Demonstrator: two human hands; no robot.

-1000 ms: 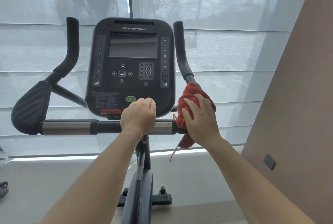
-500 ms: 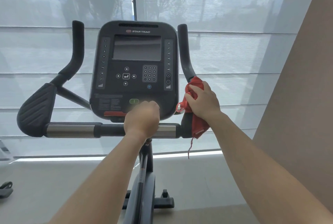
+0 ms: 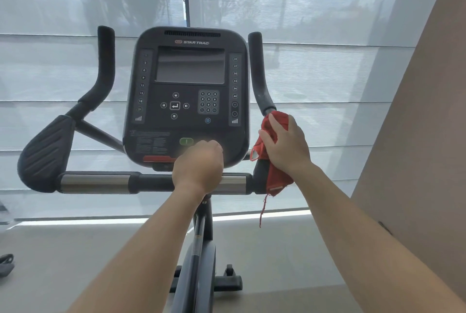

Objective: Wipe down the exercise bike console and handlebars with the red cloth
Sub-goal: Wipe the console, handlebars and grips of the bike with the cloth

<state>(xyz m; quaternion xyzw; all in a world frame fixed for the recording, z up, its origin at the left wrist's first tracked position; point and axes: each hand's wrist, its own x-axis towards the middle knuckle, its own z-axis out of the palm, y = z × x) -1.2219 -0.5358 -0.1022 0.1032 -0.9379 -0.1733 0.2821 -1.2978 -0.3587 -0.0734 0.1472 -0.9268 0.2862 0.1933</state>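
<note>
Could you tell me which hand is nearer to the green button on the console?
Left. The left hand grips the crossbar just below and right of the green button; the right hand presses the red cloth against the right handlebar, beyond the console's edge.

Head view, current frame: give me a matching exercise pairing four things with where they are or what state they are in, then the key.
Things:
1. red cloth
2. left hand
3. right hand
4. console

Places or states:
A. gripping the horizontal bar below the console
B. screen dark, mounted between the two upright grips
C. draped over the right handlebar, a loose thread hanging down
D. pressing the cloth against the right handlebar

Pairs: 1-C, 2-A, 3-D, 4-B
</note>
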